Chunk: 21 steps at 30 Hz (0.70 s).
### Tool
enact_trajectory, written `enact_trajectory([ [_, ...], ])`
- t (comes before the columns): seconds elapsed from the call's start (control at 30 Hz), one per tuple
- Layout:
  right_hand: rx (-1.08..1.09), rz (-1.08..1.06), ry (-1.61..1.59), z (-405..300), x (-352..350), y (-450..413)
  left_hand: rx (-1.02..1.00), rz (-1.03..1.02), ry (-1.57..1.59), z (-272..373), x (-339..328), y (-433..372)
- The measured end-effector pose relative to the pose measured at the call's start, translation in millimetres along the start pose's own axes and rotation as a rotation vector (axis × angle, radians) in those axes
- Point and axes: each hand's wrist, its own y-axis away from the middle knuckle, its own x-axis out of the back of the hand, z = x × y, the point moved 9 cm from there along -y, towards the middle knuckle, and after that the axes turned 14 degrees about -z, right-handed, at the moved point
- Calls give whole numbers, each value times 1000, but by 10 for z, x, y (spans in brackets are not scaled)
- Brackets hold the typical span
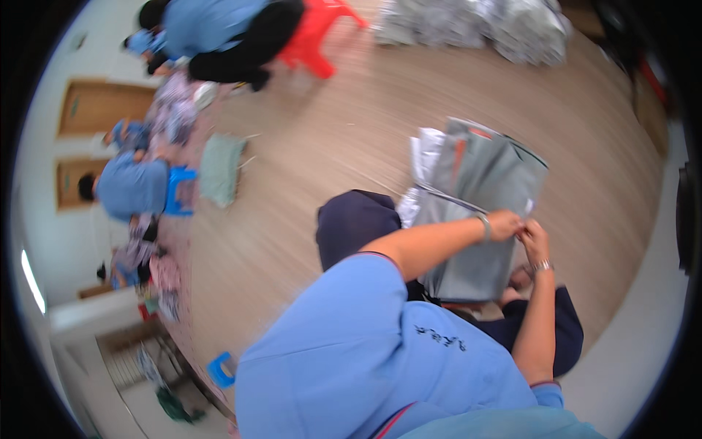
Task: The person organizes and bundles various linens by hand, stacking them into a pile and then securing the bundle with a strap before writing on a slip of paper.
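Note:
A bundle of folded grey sheets or bags (482, 170) with orange and dark trim stands in front of me, between my knees. Shiny whitish folded material (429, 151) lies along its left side. A thin grey cord (451, 196) runs across the bundle towards my hands. My left hand (502, 225), with a bangle at the wrist, and my right hand (534, 240), with a metal-banded watch or bracelet, meet at the bundle's right side. Their fingertips pinch together on what looks like the cord; its end is hidden by the fingers.
A tied pale green bundle (222, 167) lies on the wooden floor (285, 247). Co-workers in blue shirts sit on a blue stool (180, 192) and a red stool (321, 38) beside fabric piles (178, 110). Whitish sacks (477, 27) stand at the top; another blue stool (220, 370) is lower left.

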Motion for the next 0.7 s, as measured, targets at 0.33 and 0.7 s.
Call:
enact_trajectory([
  [0.33,416,150,567,-1296,-305,-76,543,-511,172,-254,390,337],
  [0.7,-75,120,-234,-26,-292,-132,163,238,-682,371,358,642],
])
